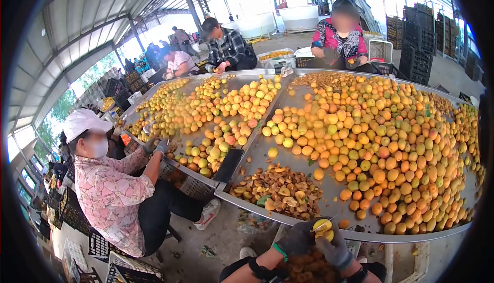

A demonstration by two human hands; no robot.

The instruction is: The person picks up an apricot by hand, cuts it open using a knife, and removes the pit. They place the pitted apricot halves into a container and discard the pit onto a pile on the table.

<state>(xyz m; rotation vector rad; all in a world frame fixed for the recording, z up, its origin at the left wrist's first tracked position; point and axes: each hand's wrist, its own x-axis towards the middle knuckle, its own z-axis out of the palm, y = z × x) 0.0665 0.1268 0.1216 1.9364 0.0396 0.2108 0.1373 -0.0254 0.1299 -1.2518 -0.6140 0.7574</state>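
Note:
Both of my hands wear dark grey gloves and meet at the table's near edge. My left hand [297, 238] is closed around a yellow fruit [322, 225]. My right hand [335, 249] grips a knife, whose thin blade [329, 221] lies across the fruit; more yellow flesh shows just below it. Under my hands is a container of cut fruit [309, 268]. Beyond them, on the metal table [252, 160], lie a pile of brownish cut pieces [280, 187] and a large heap of whole orange-yellow fruit [381, 144].
A co-worker in a floral shirt [110, 190] sits at the left. Others sit across the table, one in a plaid shirt [234, 46], one in pink [334, 38]. A raised metal rim [350, 234] edges the table. Black crates [417, 46] are stacked at the back right.

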